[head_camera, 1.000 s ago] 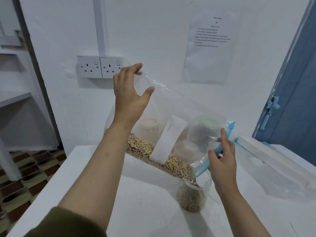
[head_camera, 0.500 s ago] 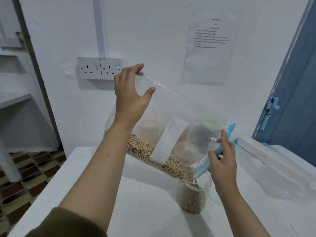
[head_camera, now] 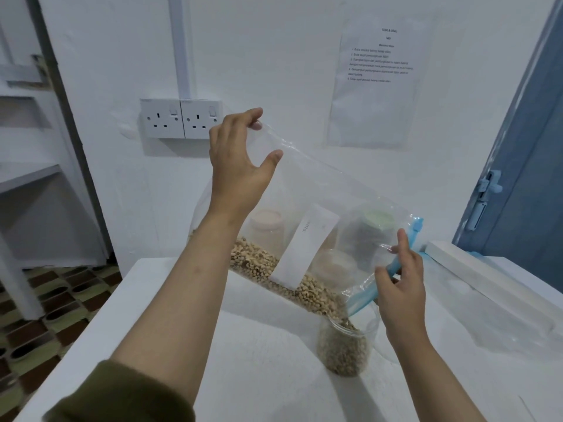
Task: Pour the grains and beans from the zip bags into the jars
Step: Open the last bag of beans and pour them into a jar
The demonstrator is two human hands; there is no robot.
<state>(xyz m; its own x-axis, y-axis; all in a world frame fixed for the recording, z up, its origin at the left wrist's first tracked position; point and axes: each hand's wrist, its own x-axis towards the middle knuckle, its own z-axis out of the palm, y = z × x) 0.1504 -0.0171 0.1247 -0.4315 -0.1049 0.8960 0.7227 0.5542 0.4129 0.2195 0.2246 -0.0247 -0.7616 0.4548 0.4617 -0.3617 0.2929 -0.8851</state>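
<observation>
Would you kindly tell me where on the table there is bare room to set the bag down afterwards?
The table is bare in front of the open jar, between the two forearms, and toward its left edge. It is crowded behind the bag, where lidded jars stand, and at right, where clear plastic lies.

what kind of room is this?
Probably a plain utility or back room set up for recording: white double wall socket, printed instruction sheet taped to the wall, white table.

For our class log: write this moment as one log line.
step: pouring beans | left hand: pinches zip bag bottom, raised | right hand: holds blue zip mouth over jar | jar: partly filled
</observation>
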